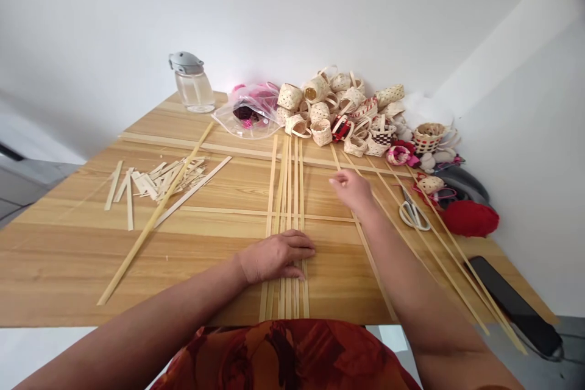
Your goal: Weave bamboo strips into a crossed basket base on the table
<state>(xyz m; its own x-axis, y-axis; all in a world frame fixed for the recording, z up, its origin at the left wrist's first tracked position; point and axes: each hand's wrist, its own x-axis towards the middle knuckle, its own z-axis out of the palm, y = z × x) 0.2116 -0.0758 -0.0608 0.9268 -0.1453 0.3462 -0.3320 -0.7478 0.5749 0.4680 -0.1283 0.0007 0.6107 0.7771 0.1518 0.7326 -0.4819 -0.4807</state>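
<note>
Pale bamboo-like strips, thin and flat, lie in a near-parallel bundle (283, 180) at mid-table, running away from the wearer. From my remote view, I log the left hand (276, 256) palm down across them, fingers extended and slightly apart, hiding part of their length. The right hand (351, 190) is over a single slanting strip (371, 256), fingers curled inward; I cannot tell whether they close on anything. One narrow crosswise strip (247, 212) meets the bundle beyond the left hand.

Surroundings, on the wood-grained tabletop (59, 256): to the left, a long, thicker yellowish strip (160, 207) lies diagonally over a heap of short pale offcuts (145, 184). At the back I note a clear bottle with a grey lid (194, 88), a transparent plastic bag with pink and dark contents (247, 116), and a pile of small woven baskets (320, 113) crowding the strips' far ends.

Obstructions, right side: white-handled scissors (414, 216) lie among several slanting pale strips (439, 262). Past these are a bright red soft bundle (470, 218) and, close to the strips' near ends, a flat black phone-like device (514, 301).
</note>
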